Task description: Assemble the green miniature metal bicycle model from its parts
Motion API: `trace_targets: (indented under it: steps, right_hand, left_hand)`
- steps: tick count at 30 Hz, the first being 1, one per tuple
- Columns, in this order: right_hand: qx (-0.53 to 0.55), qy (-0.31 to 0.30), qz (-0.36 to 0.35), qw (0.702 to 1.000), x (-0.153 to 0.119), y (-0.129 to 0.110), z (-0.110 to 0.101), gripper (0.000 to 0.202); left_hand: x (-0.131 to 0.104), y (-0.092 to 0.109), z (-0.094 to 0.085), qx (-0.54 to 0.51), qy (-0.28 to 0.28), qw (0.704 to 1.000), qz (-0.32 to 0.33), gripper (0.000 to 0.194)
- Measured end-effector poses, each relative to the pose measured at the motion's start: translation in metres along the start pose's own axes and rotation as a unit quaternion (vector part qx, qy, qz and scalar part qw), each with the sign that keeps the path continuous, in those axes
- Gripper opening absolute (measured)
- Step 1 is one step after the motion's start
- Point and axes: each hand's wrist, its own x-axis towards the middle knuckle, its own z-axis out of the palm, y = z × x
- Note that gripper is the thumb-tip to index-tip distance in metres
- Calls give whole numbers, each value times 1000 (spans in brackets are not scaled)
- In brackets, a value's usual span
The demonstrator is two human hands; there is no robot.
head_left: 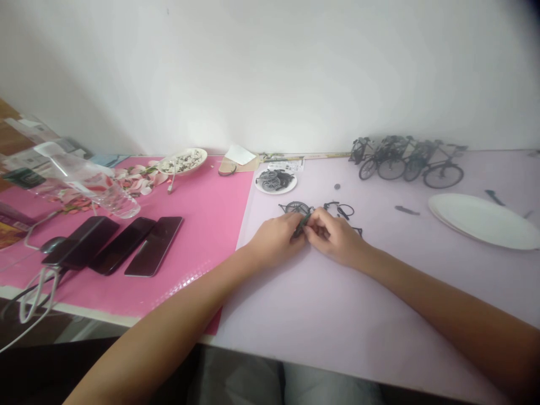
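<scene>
Dark, slim, elongated piece (302,224) between the fingers (324,217)

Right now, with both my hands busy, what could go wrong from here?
The small dark part in your left hand could slip, since it's small and your right hand is working close against it. The spoked wheel lies just beyond your fingers, so a stray nudge might shift it. Over to the left, the clear bottle is close to the phones; knocked over, it might land on them.
</scene>
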Motion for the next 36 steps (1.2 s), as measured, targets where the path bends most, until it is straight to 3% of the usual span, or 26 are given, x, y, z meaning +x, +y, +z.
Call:
trace_targets:
  steps: [36]
  right_hand:
    - [-2,-5,-2,1000,0,1,1,13]
  left_hand:
    - [0,2,-1,21,-20,1000,-8,10]
